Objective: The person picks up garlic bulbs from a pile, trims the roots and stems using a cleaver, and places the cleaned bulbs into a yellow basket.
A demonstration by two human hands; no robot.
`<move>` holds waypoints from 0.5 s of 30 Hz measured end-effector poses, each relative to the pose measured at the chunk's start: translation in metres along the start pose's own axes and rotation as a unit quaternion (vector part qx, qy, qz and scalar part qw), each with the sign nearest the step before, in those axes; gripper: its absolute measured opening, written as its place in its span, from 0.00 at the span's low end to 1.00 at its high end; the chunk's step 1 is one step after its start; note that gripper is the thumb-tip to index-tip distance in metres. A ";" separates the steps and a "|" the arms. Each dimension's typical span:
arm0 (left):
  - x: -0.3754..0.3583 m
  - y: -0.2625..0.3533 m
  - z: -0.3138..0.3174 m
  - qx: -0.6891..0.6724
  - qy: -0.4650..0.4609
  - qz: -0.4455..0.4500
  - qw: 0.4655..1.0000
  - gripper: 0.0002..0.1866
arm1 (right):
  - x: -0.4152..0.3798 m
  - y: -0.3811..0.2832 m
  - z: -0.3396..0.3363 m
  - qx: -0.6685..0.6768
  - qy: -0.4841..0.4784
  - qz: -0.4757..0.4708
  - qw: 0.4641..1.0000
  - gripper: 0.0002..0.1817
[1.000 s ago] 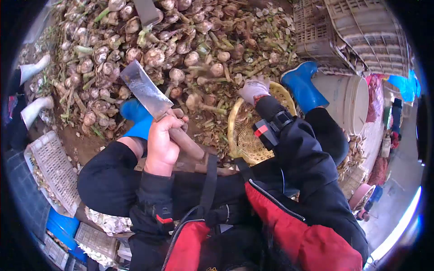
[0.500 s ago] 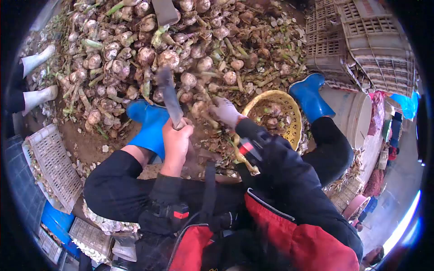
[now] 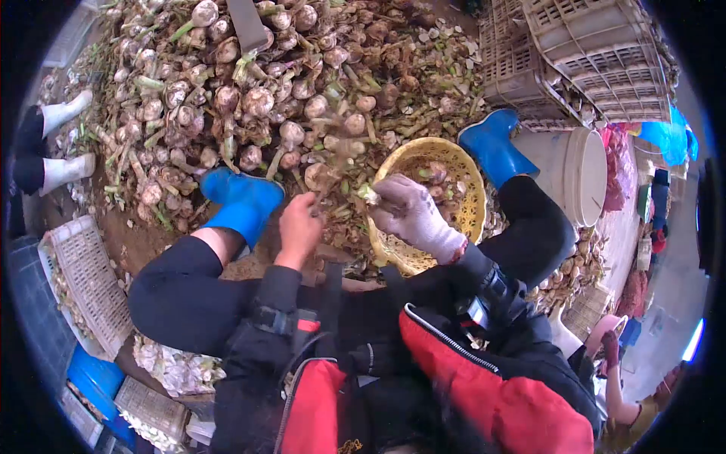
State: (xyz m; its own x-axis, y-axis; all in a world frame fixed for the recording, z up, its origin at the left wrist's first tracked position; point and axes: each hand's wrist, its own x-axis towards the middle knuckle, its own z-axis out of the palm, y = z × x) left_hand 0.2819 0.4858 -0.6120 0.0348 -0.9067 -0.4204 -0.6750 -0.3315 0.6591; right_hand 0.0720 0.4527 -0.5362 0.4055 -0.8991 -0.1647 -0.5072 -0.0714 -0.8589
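My left hand (image 3: 301,228), bare, is closed around a knife handle. The blade is smeared by motion and hard to see. My right hand (image 3: 416,216), in a whitish knitted glove, is at the left side of a yellow woven basket (image 3: 475,178), fingers closed on a garlic bulb. Only a pale green-white end of the garlic (image 3: 367,194) shows at the fingertips; the glove hides the rest. Several garlic bulbs lie inside the basket. A heap of garlic with stems (image 3: 257,102) spreads on the ground in front of both hands.
My blue boots (image 3: 246,200) stand either side of the hands. Plastic crates (image 3: 597,45) are stacked at upper right, above a white bucket (image 3: 582,178). Another crate (image 3: 89,280) is at left. A flat grey blade (image 3: 248,26) rises over the heap. Another person's white boots (image 3: 68,172) are at left.
My right hand has moved from the heap back toward the basket's left side, now with garlic in its fingers. My left hand has turned and shifted slightly; the knife blade, clear before, is now blurred.
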 end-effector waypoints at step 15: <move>-0.018 0.060 -0.001 -0.043 0.105 0.313 0.943 0.16 | -0.022 0.035 0.016 0.363 -0.033 0.108 0.925 0.38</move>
State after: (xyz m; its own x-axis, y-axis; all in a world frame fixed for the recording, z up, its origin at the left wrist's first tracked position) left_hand 0.2421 0.4821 -0.5643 -0.1985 -0.9605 0.1951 -0.5500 0.2739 0.7890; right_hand 0.0573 0.4770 -0.5708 0.4117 -0.8289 -0.3787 0.0532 0.4367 -0.8980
